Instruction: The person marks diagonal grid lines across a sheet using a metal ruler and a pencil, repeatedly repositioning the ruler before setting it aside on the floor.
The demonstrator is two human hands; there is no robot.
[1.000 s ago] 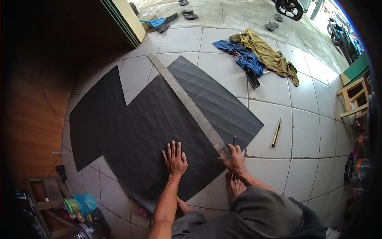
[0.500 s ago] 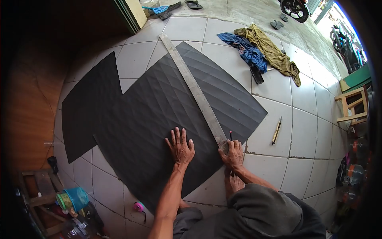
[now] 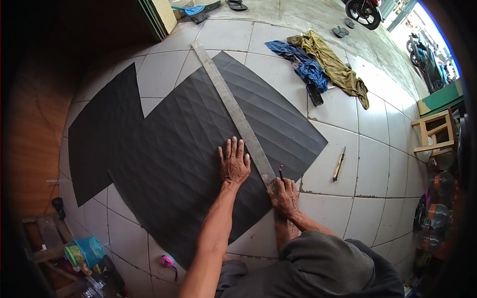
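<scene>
A large black quilted-looking sheet (image 3: 164,144) lies spread on the floor, with a long metal ruler (image 3: 233,109) across it. My left hand (image 3: 234,163) rests flat on the sheet, fingers spread, just left of the ruler. At the ruler's near end is my right hand (image 3: 285,196), its fingers closed and pressing there. A thin dark pencil (image 3: 280,172) with a reddish tip pokes up from between those fingers. To the right, on the tiles, lies a yellow-and-black cutter knife (image 3: 339,164).
A pink tape measure (image 3: 167,260) sits near my left leg. Blue cloth (image 3: 303,62), olive cloth (image 3: 333,64) and a black phone-like object (image 3: 314,94) lie at the back. A wooden stool (image 3: 435,131) stands right; a blue container (image 3: 89,251) is at lower left.
My left hand has slid forward and to the right over the sheet, closer to the ruler. My right hand stays at the ruler's near end. The whole view has shifted slightly.
</scene>
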